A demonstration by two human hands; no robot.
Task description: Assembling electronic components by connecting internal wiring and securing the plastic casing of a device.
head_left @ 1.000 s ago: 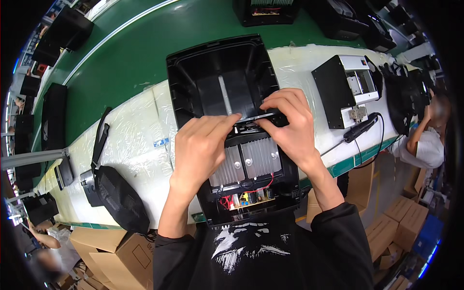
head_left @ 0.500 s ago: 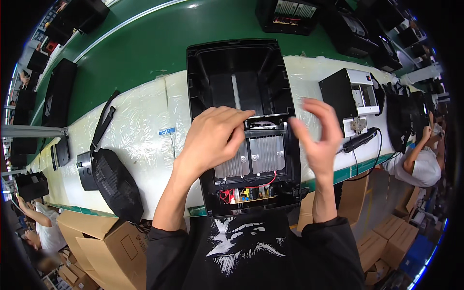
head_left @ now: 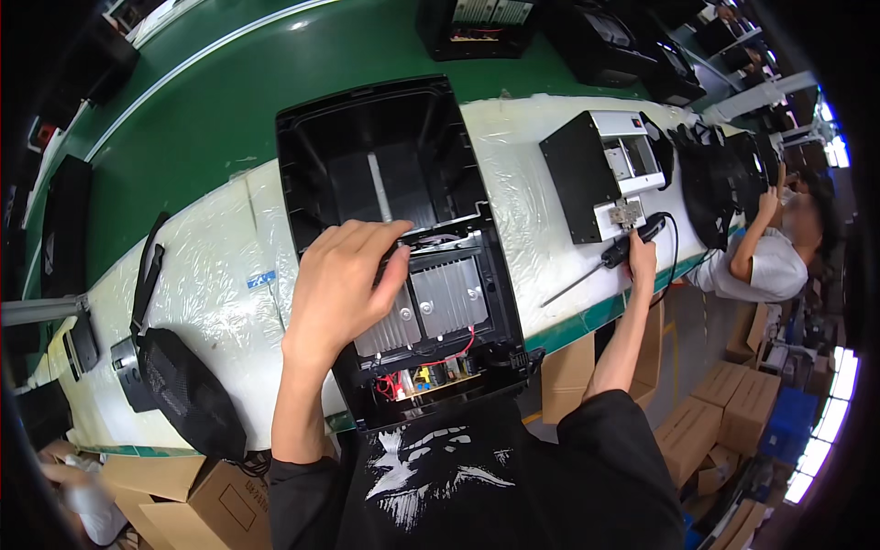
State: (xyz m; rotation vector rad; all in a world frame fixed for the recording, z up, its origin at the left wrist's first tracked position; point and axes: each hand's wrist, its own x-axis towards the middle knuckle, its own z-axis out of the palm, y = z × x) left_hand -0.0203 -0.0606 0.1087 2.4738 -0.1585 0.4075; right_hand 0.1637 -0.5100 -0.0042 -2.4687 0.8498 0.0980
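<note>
A black plastic housing [head_left: 289, 156] stands open before me, its near half filled with a finned metal heatsink [head_left: 449, 298] and a circuit board [head_left: 431, 380] with red wires. My left hand [head_left: 339, 284] lies over the left side of the housing, above the heatsink. Its fingers are curled, with thumb and forefinger close together near the crossbar; what they hold, if anything, is hidden. To the right, my right hand [head_left: 643, 261] has closed on the handle of a corded electric screwdriver [head_left: 619, 253]. The tool lies near the bench's front edge, its long bit pointing left toward the housing.
Beyond the screwdriver stands a black-and-white metal fixture [head_left: 596, 174]. A black mesh bag [head_left: 188, 390] lies on the left of the plastic-covered bench [head_left: 522, 183]. Cardboard boxes [head_left: 215, 500] stand below the bench. Another person [head_left: 761, 261] works at far right.
My right hand has moved from beside the housing out to the screwdriver and closed on it. The view has turned rightward; my left hand stays at the housing.
</note>
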